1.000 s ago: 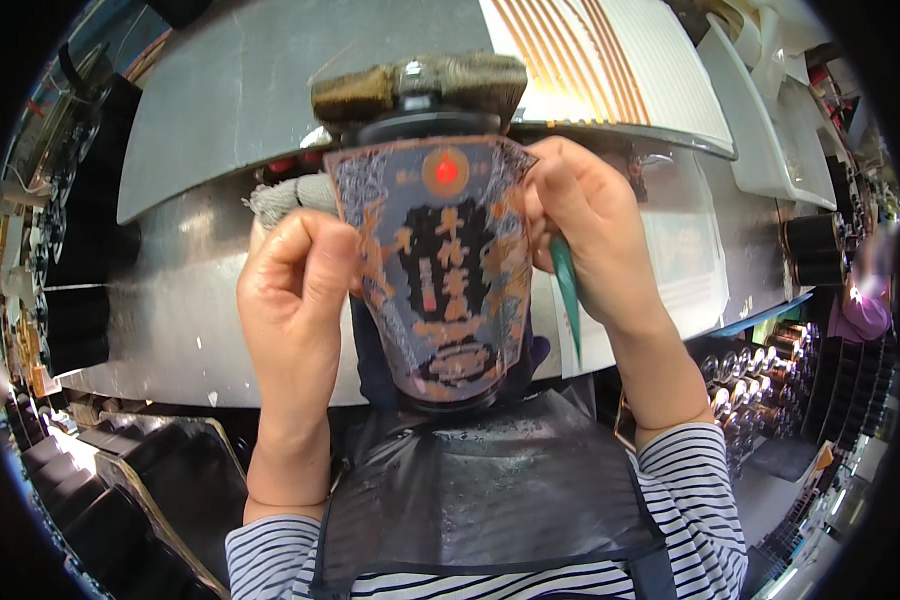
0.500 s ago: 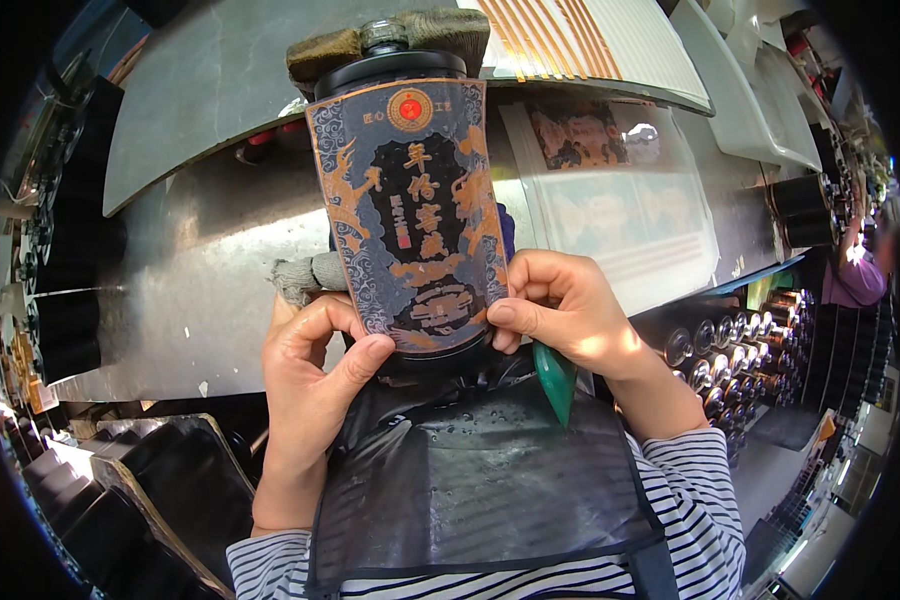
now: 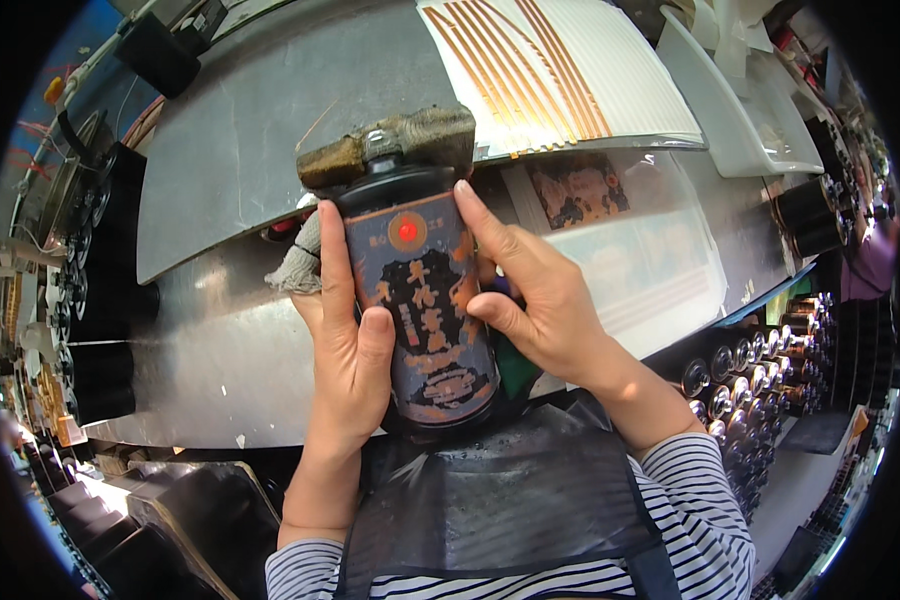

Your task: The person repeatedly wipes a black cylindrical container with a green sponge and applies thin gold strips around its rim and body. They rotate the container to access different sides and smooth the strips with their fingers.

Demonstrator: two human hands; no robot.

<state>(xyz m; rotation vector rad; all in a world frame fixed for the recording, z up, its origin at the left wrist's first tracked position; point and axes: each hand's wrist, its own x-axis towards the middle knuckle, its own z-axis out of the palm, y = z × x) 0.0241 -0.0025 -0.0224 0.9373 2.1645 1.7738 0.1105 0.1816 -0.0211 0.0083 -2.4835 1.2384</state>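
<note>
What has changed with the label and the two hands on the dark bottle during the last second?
The label, earlier held by its edges as a loose sheet, now lies wrapped on the dark bottle. The left hand and right hand moved onto the bottle's sides, pressing it flat. The bottle stays against the metal table.

A dark, nearly black bottle (image 3: 415, 300) is held upright between both hands over the near edge of the metal worktable (image 3: 210, 160), its neck pointing away from the person. A dark blue label (image 3: 420, 310) wraps its front, with orange-brown ornament, a column of characters and a small red round seal near the top. The label lies smooth against the body, its lower edge close to the bottle's base.
</note>
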